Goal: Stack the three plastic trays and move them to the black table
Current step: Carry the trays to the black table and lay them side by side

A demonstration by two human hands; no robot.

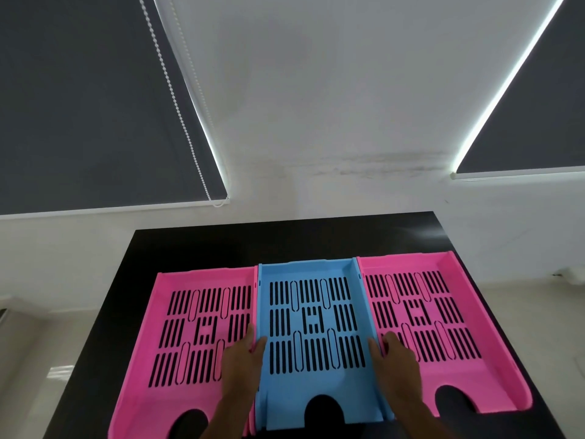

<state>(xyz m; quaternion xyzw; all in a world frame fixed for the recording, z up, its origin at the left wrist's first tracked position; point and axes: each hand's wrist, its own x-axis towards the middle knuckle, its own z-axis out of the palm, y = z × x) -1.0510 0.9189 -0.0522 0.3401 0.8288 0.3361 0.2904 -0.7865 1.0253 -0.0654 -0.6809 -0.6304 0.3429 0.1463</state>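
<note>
Three slotted plastic trays lie side by side on a black table [196, 248]. A pink tray [164, 388] is on the left, a blue tray [316, 381] is in the middle, and a second pink tray [493, 381] is on the right. My left hand [242, 364] grips the blue tray's left wall, thumb inside and fingers over the left pink tray. My right hand [395, 362] grips the blue tray's right wall, thumb inside and fingers over the right pink tray. The trays touch along their long walls.
The black table's far edge meets a white wall [316, 106]. Dark roller blinds hang at the left [79, 106] and right [544, 106], with a bead chain [177, 99] on the left one. Pale floor shows on both sides of the table.
</note>
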